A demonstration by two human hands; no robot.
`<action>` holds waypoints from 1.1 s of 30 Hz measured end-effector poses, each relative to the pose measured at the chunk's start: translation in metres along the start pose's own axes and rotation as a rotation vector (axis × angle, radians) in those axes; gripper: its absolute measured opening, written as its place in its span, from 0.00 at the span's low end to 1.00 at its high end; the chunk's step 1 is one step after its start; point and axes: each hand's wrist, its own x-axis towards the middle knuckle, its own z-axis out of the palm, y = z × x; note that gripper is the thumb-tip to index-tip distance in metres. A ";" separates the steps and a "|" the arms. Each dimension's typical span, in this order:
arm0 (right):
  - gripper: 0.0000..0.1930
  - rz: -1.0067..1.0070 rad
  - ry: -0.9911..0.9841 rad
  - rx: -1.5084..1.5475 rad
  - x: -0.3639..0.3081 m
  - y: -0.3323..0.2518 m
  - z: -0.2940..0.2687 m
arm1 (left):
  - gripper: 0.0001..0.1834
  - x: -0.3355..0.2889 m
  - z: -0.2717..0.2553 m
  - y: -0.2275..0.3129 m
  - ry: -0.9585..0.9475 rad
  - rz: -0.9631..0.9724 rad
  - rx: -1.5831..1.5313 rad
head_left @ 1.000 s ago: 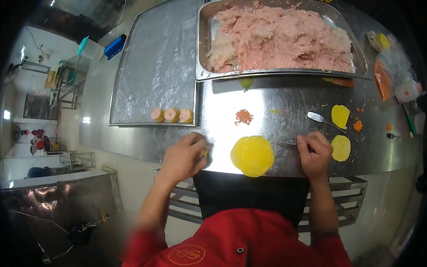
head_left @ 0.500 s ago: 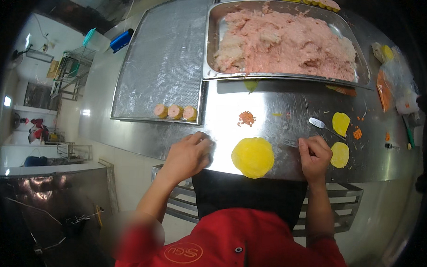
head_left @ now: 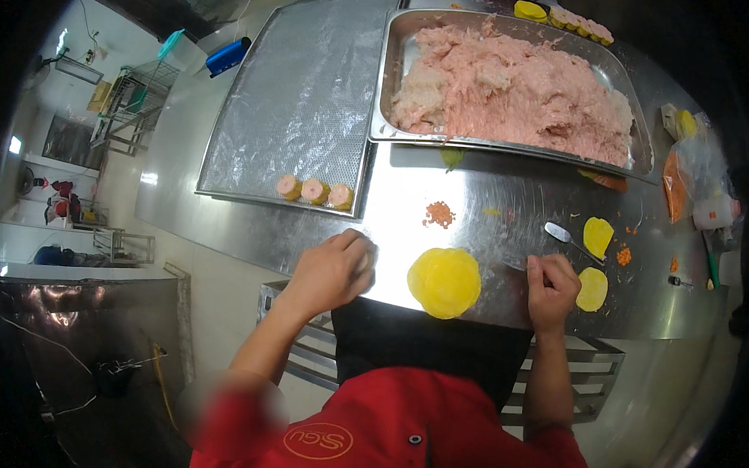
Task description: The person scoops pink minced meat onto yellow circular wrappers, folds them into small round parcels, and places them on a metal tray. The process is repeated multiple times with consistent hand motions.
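My left hand [head_left: 332, 272] is curled closed near the table's front edge; what lies inside its fingers, if anything, is hidden. To its right is a stack of round yellow dumpling wrappers [head_left: 444, 284]. My right hand [head_left: 552, 288] forms a loose fist on the other side of the stack, thumb uppermost, its contents out of sight. Single yellow wrappers [head_left: 591, 289] lie just right of it. Beyond the stack sits a small heap of chopped orange bits [head_left: 439, 214]. A spreading spatula [head_left: 558, 232] with a metal blade rests on the steel table.
A mesh-lined tray [head_left: 289, 91] at the far left bears three filled dumplings [head_left: 314, 191] along its near edge. Beside it, a deep steel pan [head_left: 509, 148] holds pink minced meat [head_left: 520, 90]. Plastic bags [head_left: 698, 167] lie at the right, and more dumplings [head_left: 580, 25] at the back.
The view has shifted and tilted slightly, so the table appears turned a little. Both hands stay closed in nearly the same places beside the wrapper stack.
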 end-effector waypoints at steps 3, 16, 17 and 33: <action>0.06 0.036 0.006 0.002 0.000 0.000 0.000 | 0.23 -0.004 -0.007 -0.001 -0.043 -0.046 -0.111; 0.07 -0.032 0.007 -0.064 -0.002 0.007 0.001 | 0.22 -0.011 0.006 -0.005 0.004 -0.059 -0.284; 0.07 -0.050 0.014 -0.070 -0.002 0.007 0.001 | 0.21 -0.012 0.005 -0.005 0.008 -0.067 -0.298; 0.08 -0.005 0.012 -0.108 -0.005 0.014 0.005 | 0.18 -0.006 -0.075 -0.131 0.437 -0.294 -0.100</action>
